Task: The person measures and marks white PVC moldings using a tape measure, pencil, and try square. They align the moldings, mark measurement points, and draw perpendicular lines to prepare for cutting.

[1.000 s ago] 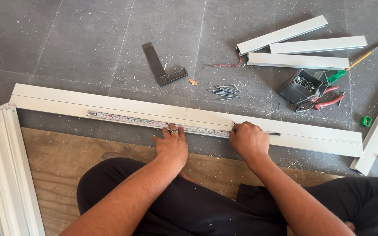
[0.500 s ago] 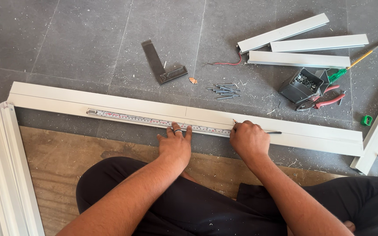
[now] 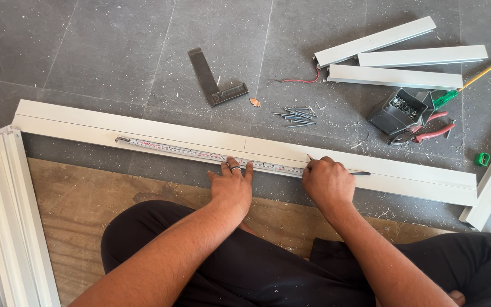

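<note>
Head view, left hand: my left hand (image 3: 231, 185) lies flat, fingers spread and together on nothing, pressing the tape measure (image 3: 200, 153) down onto the long white profile (image 3: 143, 128).
Head view, right hand: my right hand (image 3: 328, 181) is curled shut on a pencil (image 3: 309, 157), whose tip shows just above the knuckles, touching the profile at the tape's right end.
Head view, work piece: the profile runs across the grey tiled floor (image 3: 86, 45) from left to right, just in front of my knees; the tape lies along its near edge, hook end to the left.
Head view, surroundings: a try square (image 3: 214, 79) lies beyond the profile, loose screws (image 3: 296, 115) near it, a black box of screws (image 3: 396, 111), red-handled pliers (image 3: 427, 132), a green-handled screwdriver (image 3: 461, 88) and three short white offcuts (image 3: 393, 57) farther right. A white frame stack (image 3: 7, 216) sits at my left.
Risk: I judge the tape could creep if the left hand's pressure eases, putting the mark off; a slanted pencil would do the same.
Change from half a second ago: hands, tape and profile sit as they did; only the view is very slightly shifted.
</note>
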